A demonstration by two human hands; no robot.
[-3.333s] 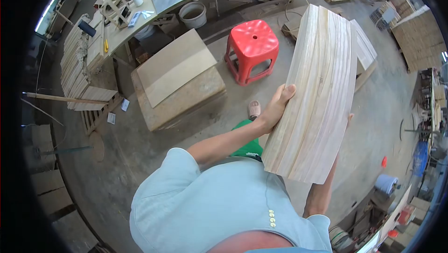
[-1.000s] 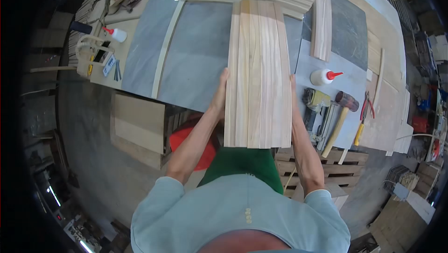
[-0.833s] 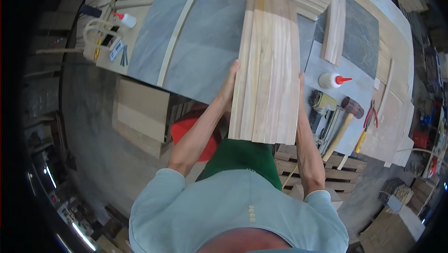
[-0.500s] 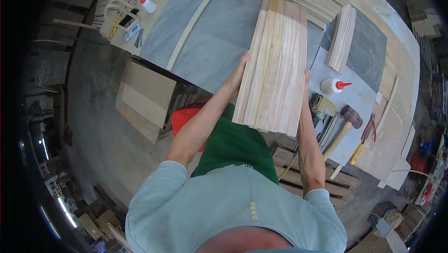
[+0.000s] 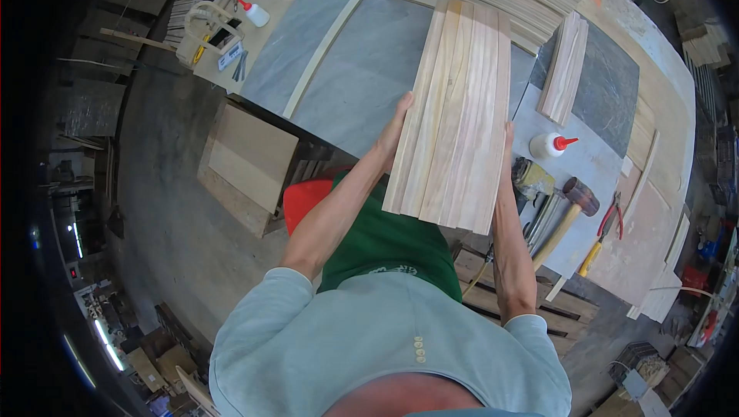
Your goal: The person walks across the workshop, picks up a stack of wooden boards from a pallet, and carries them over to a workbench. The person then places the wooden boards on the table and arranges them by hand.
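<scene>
Over the near edge of the grey table (image 5: 346, 71): one stack of pale wooden slats (image 5: 458, 117), clamped between left hand (image 5: 394, 128) and right hand (image 5: 507, 144). Beside: one white glue bottle (image 5: 550, 145), one wooden mallet (image 5: 568, 209).

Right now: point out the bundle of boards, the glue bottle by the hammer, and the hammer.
bundle of boards (image 5: 456, 121), head view, middle of the top face.
glue bottle (image 5: 548, 145), head view, white body.
hammer (image 5: 580, 195), head view, dark head.

Pale wooden boards (image 5: 454, 113) bundled flat; held lengthwise over workbench (image 5: 362, 71).
</scene>
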